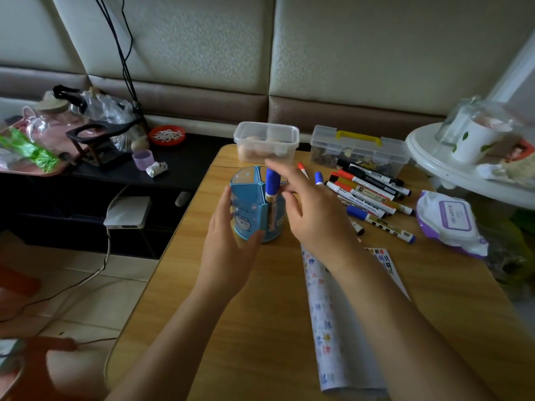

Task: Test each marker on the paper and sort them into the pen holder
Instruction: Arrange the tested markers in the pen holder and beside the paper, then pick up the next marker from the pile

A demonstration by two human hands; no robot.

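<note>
A blue pen holder (246, 206) with divided compartments stands on the wooden table (246, 314). One blue-capped marker (271, 183) stands upright in a compartment. My left hand (228, 250) grips the holder, thumb on its left wall and fingers round its front. Just right of the marker hovers my right hand (312, 209), fingers spread and holding nothing. Several markers (370, 195) lie in a loose pile to the right. Under my right forearm lies the patterned paper (327, 314), with coloured marks on it.
A clear plastic tub (266, 140) and a clear box with a yellow handle (359, 149) stand at the table's far edge. A wet-wipes pack (451, 221) lies at the right. A white round stand (428, 160) holds cups. A cluttered black shelf (185, 163) is on the left.
</note>
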